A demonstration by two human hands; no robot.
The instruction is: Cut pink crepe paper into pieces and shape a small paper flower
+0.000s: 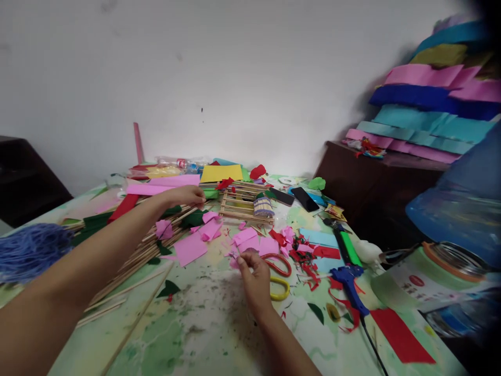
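Observation:
My left hand [188, 195] reaches over the far middle of the table with its fingers drawn together; anything inside them is too small to see. Close below it lie crumpled pink paper pieces [210, 228] and a dark green piece [193, 218]. Nearer to me, my right hand [255, 274] is closed in a pinch on a small pink paper piece [234, 261]. Just right of that hand rest scissors with one red and one yellow handle [280, 289], their blades hidden. A square pink sheet [190, 248] lies flat between the two hands.
Thin wooden sticks [136, 256] are bundled at left beside blue shredded strands [35, 250]. A small stick frame [240, 206] stands at the back. A blue glue gun [350, 284], phones [304, 199], red scraps [311, 271] and a green-and-orange container [426, 277] are at right.

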